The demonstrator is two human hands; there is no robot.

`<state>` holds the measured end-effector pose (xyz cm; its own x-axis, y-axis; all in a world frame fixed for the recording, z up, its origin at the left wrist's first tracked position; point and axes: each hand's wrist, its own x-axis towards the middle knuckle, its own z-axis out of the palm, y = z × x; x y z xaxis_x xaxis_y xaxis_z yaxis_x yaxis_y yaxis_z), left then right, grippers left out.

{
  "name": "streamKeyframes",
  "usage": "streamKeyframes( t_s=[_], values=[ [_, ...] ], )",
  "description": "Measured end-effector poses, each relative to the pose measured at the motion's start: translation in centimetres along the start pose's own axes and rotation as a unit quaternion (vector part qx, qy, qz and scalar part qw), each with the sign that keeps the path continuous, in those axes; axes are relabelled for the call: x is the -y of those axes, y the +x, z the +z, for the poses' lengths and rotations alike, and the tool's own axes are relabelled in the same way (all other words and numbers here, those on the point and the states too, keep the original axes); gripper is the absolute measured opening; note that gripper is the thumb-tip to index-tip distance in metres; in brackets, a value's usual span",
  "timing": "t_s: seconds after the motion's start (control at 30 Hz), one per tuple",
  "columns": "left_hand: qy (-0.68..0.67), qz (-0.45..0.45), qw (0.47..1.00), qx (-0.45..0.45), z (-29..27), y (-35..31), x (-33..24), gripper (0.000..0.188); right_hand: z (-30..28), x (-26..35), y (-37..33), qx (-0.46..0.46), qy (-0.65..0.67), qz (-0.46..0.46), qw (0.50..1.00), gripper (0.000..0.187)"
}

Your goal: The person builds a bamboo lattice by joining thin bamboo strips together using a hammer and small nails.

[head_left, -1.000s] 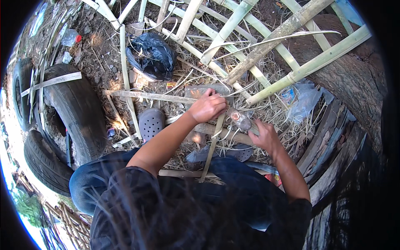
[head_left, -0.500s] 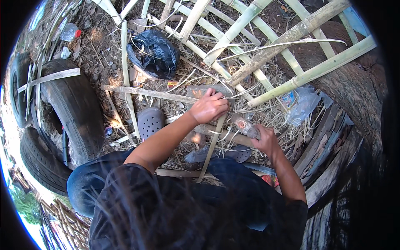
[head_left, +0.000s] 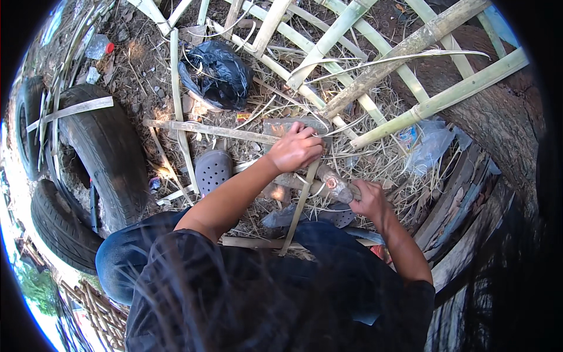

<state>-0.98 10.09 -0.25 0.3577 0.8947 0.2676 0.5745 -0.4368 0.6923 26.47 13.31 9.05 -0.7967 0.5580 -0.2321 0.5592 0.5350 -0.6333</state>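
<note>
My left hand (head_left: 298, 148) is closed around the upper end of a narrow bamboo strip (head_left: 300, 206), which slants down toward my lap. Under and just beyond those fingers lies a flat grey slab (head_left: 280, 127). My right hand (head_left: 369, 199) grips a short, thick wooden mallet (head_left: 335, 183) by its handle end. The mallet's head, with a round pale mark on it, is right of the strip and below my left hand. Behind it a wooden pole (head_left: 290, 181) lies across the ground.
A bamboo lattice (head_left: 346, 32) spreads across the far side. Old tires (head_left: 105, 155) lie at left, a black plastic bag (head_left: 218, 73) beyond my left arm. A grey clog (head_left: 213, 171) is by my left forearm. Clear plastic (head_left: 431, 149), stacked planks (head_left: 454, 196) and a tree trunk (head_left: 498, 129) are at right.
The mallet's head has shifted slightly left and down, nearer the strip, and its angle has turned a little. My left hand holds nearly the same place on the strip.
</note>
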Motion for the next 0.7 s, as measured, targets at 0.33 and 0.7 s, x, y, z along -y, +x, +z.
streamKeyframes(
  t_s=[0.33,0.7],
  values=[
    [-0.002,-0.011,1.000,0.020,-0.1,0.2,-0.1,0.015,-0.4,-0.5,0.3,-0.008,-0.024,0.039,0.999,0.032],
    [-0.001,-0.028,1.000,0.005,0.1,0.0,-0.5,0.014,-0.6,0.4,0.7,0.014,-0.042,0.072,0.996,0.031]
  ],
)
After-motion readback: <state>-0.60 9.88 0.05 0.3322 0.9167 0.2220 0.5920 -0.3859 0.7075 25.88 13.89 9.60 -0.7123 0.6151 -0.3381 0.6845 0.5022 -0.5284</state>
